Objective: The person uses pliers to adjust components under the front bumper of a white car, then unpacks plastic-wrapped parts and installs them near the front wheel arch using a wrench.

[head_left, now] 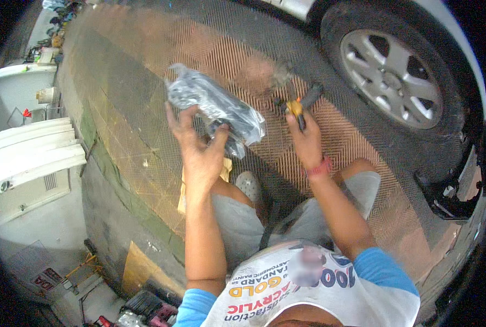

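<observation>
My left hand (199,144) is closed around a long dark part in clear plastic wrap (213,101), holding it up in front of me. The wrap is crinkled and shiny, so the part's exact kind cannot be made out. My right hand (307,141) grips a small yellow-and-black hand tool (296,109), whose kind is unclear. Just beyond the tool's tip is a dark grey rounded piece (311,95); whether it joins the tool or lies on the floor, I cannot tell. The two hands are apart.
A car wheel (390,76) stands at the far right, with a black part (453,199) below it. Ribbed matting (139,71) covers the floor. A yellow sheet (225,170) shows by my left knee. White panels (30,155) and clutter stand at left.
</observation>
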Motion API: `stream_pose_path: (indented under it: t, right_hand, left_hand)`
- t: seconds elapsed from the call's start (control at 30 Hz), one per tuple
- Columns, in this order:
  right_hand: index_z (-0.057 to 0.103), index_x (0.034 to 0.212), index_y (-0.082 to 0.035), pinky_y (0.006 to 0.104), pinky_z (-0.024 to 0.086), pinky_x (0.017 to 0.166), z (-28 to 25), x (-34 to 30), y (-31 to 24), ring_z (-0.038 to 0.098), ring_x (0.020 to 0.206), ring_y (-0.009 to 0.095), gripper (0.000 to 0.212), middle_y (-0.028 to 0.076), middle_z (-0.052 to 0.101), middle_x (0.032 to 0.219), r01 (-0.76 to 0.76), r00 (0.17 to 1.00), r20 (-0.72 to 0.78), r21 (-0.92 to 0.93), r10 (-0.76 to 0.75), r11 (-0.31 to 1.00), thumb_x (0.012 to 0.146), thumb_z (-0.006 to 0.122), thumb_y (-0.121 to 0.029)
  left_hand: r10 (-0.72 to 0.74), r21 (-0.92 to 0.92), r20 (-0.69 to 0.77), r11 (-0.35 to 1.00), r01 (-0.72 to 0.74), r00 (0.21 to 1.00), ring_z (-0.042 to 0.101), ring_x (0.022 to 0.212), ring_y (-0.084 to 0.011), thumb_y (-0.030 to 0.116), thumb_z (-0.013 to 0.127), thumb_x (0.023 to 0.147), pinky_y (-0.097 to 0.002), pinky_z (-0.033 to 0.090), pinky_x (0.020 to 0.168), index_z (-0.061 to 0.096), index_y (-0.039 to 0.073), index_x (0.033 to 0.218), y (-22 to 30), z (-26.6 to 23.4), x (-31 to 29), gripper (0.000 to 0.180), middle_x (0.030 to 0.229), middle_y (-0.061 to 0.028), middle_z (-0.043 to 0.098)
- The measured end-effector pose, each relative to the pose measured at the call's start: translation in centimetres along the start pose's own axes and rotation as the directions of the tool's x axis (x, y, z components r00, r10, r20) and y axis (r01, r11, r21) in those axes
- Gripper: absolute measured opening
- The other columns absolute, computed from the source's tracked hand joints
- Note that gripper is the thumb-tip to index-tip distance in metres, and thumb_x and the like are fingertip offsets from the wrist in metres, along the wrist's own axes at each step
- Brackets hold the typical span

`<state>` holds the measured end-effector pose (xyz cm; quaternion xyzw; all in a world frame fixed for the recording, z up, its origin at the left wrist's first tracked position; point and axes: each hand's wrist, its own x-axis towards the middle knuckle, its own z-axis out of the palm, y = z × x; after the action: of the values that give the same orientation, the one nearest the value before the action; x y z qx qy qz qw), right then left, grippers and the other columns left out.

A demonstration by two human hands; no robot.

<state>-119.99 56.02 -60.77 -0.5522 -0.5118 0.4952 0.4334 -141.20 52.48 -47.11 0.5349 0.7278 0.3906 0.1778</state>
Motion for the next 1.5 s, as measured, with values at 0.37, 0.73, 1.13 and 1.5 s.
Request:
stream_pose_path:
  t: [0.37,0.73,1.13,1.5]
  right_hand:
    - [0.06,0.121,0.0,0.0308,0.05,0.078,-10.4,-9.1,-8.9,0.063,0.078,0.013,0.041,0.007,0.075,0.09,-0.172,0.861,0.508,0.236,0.03,0.956,0.103,0.053,-0.036]
    - [0.055,0.124,-0.006,0.0346,0.048,0.081,-12.1,-11.4,-5.4,0.068,0.102,0.019,0.041,0.006,0.066,0.112,-0.473,0.861,0.384,0.366,0.333,0.801,0.1,0.058,-0.04]
    - [0.064,0.109,-0.001,0.0281,0.048,0.054,-8.7,-11.9,-2.2,0.057,0.06,0.013,0.029,0.002,0.061,0.074,-0.249,0.936,-0.11,0.465,0.335,0.85,0.098,0.062,-0.027]
    - [0.061,0.11,-0.002,0.0269,0.045,0.049,-8.1,-14.4,-3.5,0.055,0.056,0.012,0.029,0.002,0.061,0.076,-0.178,0.973,0.005,0.652,0.23,0.737,0.104,0.055,-0.03]
  left_hand:
    - [0.298,0.097,-0.001,0.95,-0.296,0.955,0.06,0.102,-0.0363,-0.006,0.063,0.071,-0.0446,0.049,0.089,0.056,0.004,0.121,7.3,9.8,-1.2,0.052,0.112,-0.0175,0.06]
    - [0.52,-0.031,0.14,0.853,-0.521,0.843,0.057,0.105,-0.0415,-0.007,0.062,0.067,-0.049,0.047,0.091,0.055,0.004,0.121,11.1,14.7,-5.0,0.055,0.114,-0.0199,0.058]
    - [0.585,-0.212,0.353,0.81,-0.547,0.73,0.054,0.114,-0.0408,-0.002,0.067,0.074,-0.0505,0.045,0.098,0.053,0.004,0.125,8.2,15.3,-6.9,0.054,0.119,-0.0208,0.055]
    - [0.214,-0.24,0.961,0.321,0.916,0.177,0.056,0.124,-0.0307,0.077,0.056,0.083,-0.0488,0.045,0.105,0.044,0.008,0.144,-1.9,20.6,-5.3,0.094,0.138,-0.0127,0.056]
